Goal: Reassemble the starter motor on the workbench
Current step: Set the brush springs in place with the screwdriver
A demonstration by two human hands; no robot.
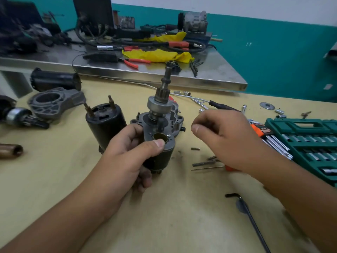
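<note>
My left hand [133,154] grips the starter motor body [160,141] upright above the wooden bench [173,207], thumb pressed beside its brass sleeve [160,137]. The pinion gear and shaft [162,95] stick up from the top of the assembly. My right hand [224,136] hovers just right of the motor with fingers curled, thumb against forefinger; whether it pinches something small I cannot tell. A black solenoid [105,123] with two studs stands left of the motor. A grey nose housing [54,103] lies at the far left.
A green socket set [308,143] and a hex key pack [269,137] lie at the right. Loose pins and screws [204,162] sit near my right wrist. A long black L-key [249,216] lies in front. A steel table [127,70] with pliers and cables stands behind.
</note>
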